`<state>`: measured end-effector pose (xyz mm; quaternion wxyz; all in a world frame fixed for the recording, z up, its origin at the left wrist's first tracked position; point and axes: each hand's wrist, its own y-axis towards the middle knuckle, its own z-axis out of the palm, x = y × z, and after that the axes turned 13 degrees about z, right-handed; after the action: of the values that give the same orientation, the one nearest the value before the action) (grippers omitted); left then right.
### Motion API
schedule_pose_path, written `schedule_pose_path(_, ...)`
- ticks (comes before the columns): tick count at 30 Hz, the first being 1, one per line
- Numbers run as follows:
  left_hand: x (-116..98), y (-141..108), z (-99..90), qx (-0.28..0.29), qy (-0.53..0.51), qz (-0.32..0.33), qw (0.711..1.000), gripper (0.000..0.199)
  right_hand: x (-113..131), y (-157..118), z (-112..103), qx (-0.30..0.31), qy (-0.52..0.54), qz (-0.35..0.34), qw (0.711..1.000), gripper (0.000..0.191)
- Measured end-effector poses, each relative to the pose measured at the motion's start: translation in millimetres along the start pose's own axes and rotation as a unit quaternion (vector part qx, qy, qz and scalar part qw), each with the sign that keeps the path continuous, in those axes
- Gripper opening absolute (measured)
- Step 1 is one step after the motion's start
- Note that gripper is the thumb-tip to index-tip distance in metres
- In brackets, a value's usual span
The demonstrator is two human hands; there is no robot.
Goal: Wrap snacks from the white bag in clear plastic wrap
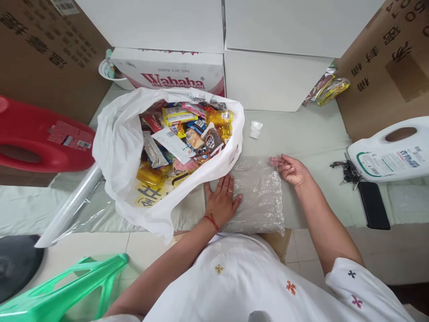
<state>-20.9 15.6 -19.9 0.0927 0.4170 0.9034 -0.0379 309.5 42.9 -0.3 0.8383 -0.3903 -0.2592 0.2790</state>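
A clear plastic bag [256, 192] lies flat on the pale green cloth, just in front of the body. My left hand [221, 199] presses on its left side with the fingers spread. At the bag's upper right corner, my right hand [291, 169] pinches the clear edge between thumb and fingers. Left of it stands a white plastic bag [124, 147], wide open and full of small wrapped snacks [176, 143]. Two small white packets [256, 129] lie beyond the clear bag.
A red jug [67, 143] and a plastic film roll [72, 203] are at the left. To the right are a white detergent bottle [395, 150], keys [350, 172] and a black phone [373, 205]. White boxes [264, 82] line the back. A green stool [40, 299] stands lower left.
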Motion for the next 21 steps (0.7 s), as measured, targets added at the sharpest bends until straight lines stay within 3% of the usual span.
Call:
schedule_pose_path(4, 0, 0, -1.7, 0.001, -0.005, -0.001, 1.000, 0.069, 1, -4, 2, 0.019, -0.052, 0.011, 0.998, 0.016)
schedule_pose_path(8, 0, 0, -3.0, 0.004, -0.008, 0.000, 1.000, 0.069, -2, -10, 3, 0.028, -0.132, -0.023, 0.991, 0.023)
schedule_pose_path(12, 1, 0, -2.7, 0.003, -0.010, 0.000, 1.000, 0.070, -5, -12, 3, -0.003, -0.197, -0.061, 0.978, 0.038)
schedule_pose_path(21, 0, -1, -3.5, -0.003, -0.017, 0.002, 1.000, 0.068, -3, -13, 3, -0.035, -0.260, -0.135, 0.955, 0.043)
